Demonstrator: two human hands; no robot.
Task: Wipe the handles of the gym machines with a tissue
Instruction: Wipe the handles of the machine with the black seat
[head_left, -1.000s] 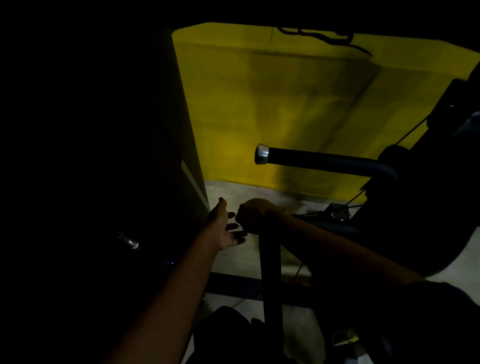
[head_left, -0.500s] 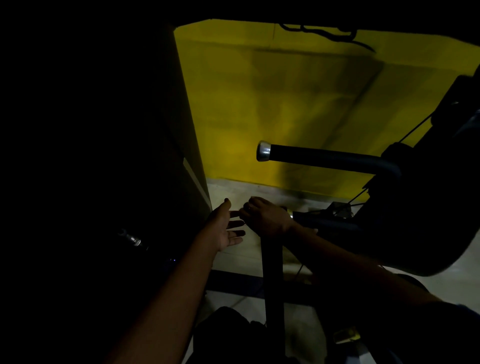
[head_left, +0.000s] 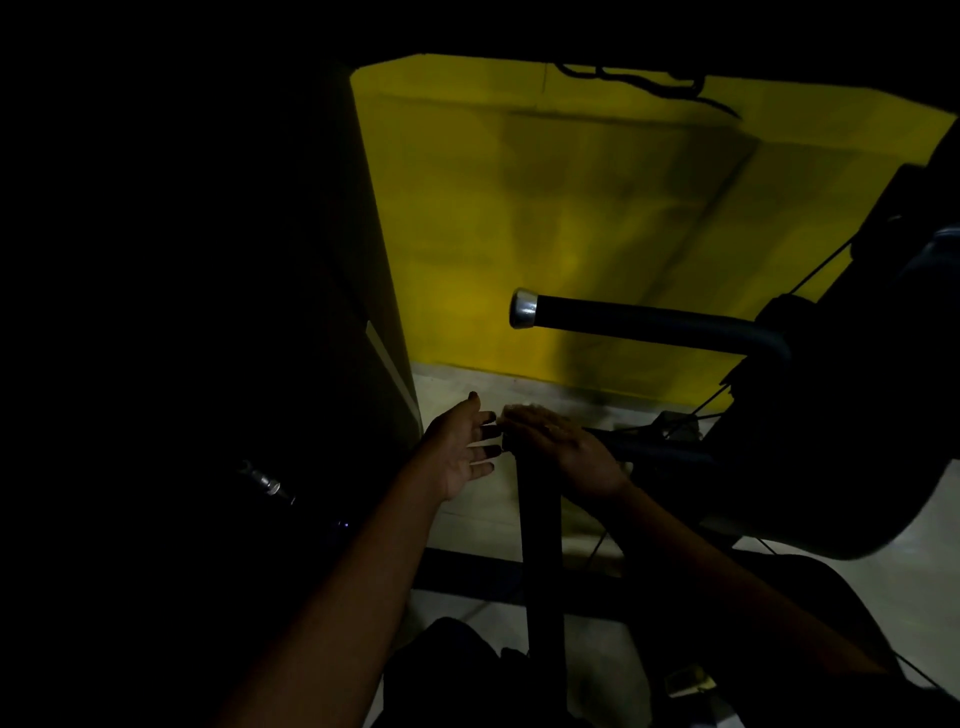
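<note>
The room is very dark. My left hand (head_left: 462, 447) is held palm up with its fingers spread, just left of the lower machine handle (head_left: 654, 453), and holds nothing. My right hand (head_left: 563, 447) lies over the end of that lower handle, its fingers stretched left and blurred. At its fingertips is a pale blur that may be the tissue (head_left: 515, 411); I cannot tell for sure. Higher up, a second black handle (head_left: 649, 323) with a chrome end cap (head_left: 522, 309) points left, untouched.
A dark upright post (head_left: 541, 545) rises just below my hands. A yellow wall (head_left: 571, 208) stands behind, a dark panel (head_left: 384, 291) at the left, and the black machine body (head_left: 857, 415) at the right. Pale floor (head_left: 467, 525) shows between them. Cables run by the machine.
My right hand has opened from a fist on the lower handle's end into a flatter hold with fingers stretched over it. My left hand stays open beside it, barely moved.
</note>
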